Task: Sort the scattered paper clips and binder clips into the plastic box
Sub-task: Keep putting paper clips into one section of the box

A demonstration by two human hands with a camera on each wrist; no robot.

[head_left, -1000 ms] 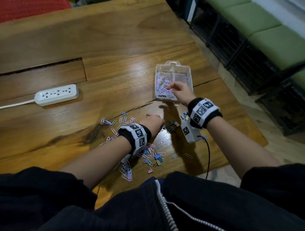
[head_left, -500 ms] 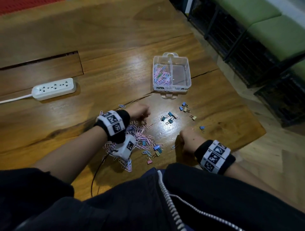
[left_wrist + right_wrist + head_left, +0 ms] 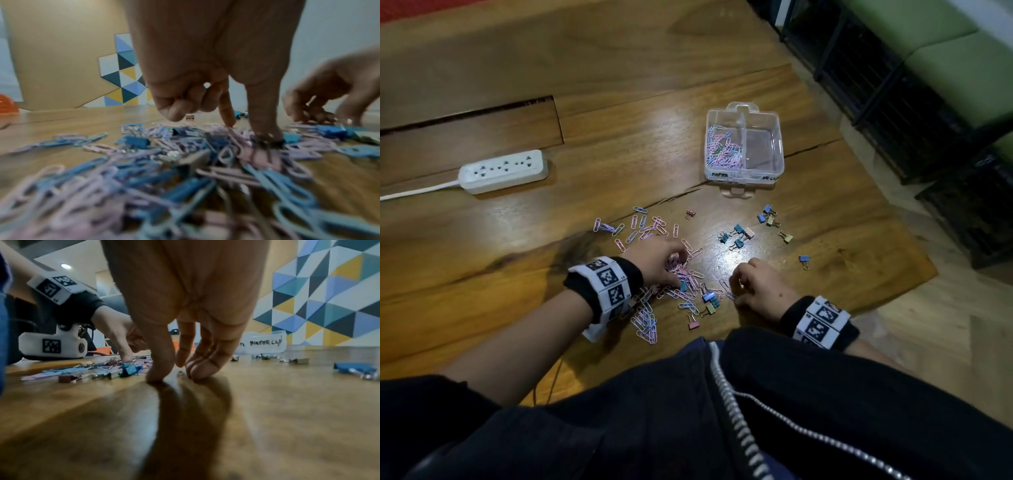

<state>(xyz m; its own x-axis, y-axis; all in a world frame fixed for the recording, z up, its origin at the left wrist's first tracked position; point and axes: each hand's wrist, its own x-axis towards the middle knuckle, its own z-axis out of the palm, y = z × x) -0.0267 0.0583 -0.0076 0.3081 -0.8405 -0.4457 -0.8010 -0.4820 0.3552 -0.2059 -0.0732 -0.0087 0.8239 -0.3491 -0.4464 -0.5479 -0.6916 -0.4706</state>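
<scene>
Pink and blue paper clips (image 3: 645, 228) lie scattered on the wooden table (image 3: 619, 102), mixed with small binder clips (image 3: 738, 233). My left hand (image 3: 678, 270) is down in the pile (image 3: 144, 162), thumb and forefinger pinching at pink clips while the other fingers curl in. My right hand (image 3: 734, 289) is just right of the pile, thumb and fingers (image 3: 197, 374) closing on one small paper clip (image 3: 180, 373) on the wood. The clear plastic box (image 3: 743, 175) stands farther back; its left half holds paper clips (image 3: 722, 150) and its right half shows none.
A white power strip (image 3: 503, 171) with its cord lies at the left. More binder clips (image 3: 768, 216) dot the wood between my hands and the box. The table's edge (image 3: 900, 294) runs close on the right, with black-framed green benches (image 3: 928, 85) beyond.
My right hand has come back from the box to the table near me and moved left toward the pile. My left hand has shifted within the pile.
</scene>
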